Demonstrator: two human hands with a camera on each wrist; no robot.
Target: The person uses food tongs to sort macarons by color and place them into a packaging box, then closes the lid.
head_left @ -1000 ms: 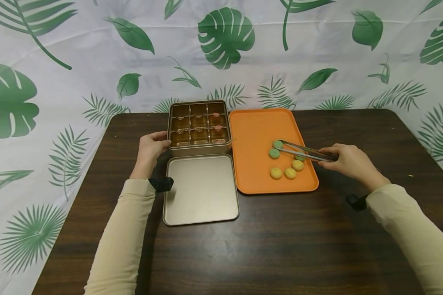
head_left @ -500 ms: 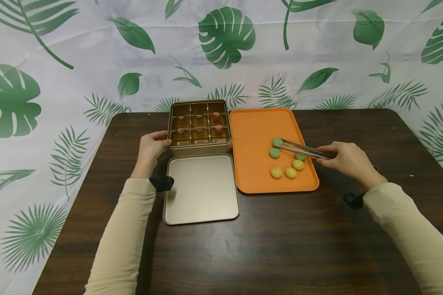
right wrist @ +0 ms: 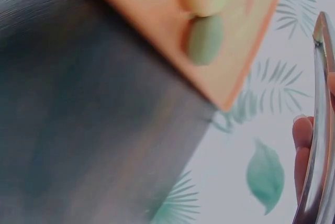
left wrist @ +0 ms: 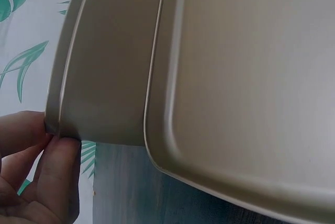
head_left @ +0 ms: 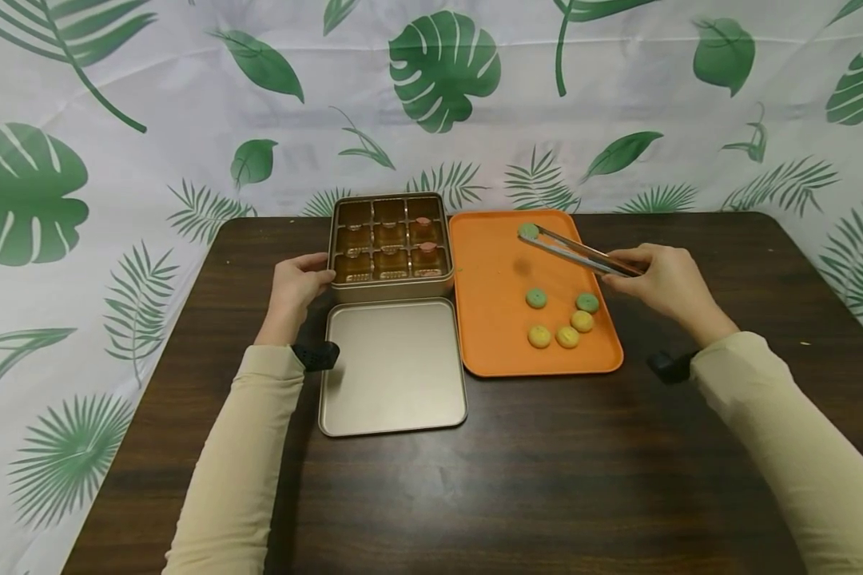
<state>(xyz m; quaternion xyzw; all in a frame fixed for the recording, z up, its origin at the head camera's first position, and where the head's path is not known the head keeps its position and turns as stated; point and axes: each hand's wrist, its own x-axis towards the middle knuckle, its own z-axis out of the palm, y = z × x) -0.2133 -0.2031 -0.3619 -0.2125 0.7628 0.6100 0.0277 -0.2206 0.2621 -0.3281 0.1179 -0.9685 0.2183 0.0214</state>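
My right hand (head_left: 669,283) holds metal tongs (head_left: 582,254), their tips closed on a small green round cookie (head_left: 528,231). That cookie is lifted over the orange tray (head_left: 489,343), its shadow falling below it. Two more green cookies (head_left: 535,298) and several yellow ones (head_left: 538,337) lie on the tray. In the right wrist view the tongs (right wrist: 320,145) run up the right edge. My left hand (head_left: 295,287) pinches the left side of a gold tin (head_left: 395,292); thumb and fingers meet at its corner in the left wrist view. Reddish pieces (head_left: 427,247) sit in the right column of its brown divided insert.
A flat gold lid (head_left: 395,367) lies in front of the tin, left of the tray. All stand on a dark wood table (head_left: 546,479). Behind rises a white cloth (head_left: 316,136) with green leaf prints.
The tongs have lifted one green cookie off the tray and carried it up and toward the back. My right hand moved along with them; my left hand stays at the tin.
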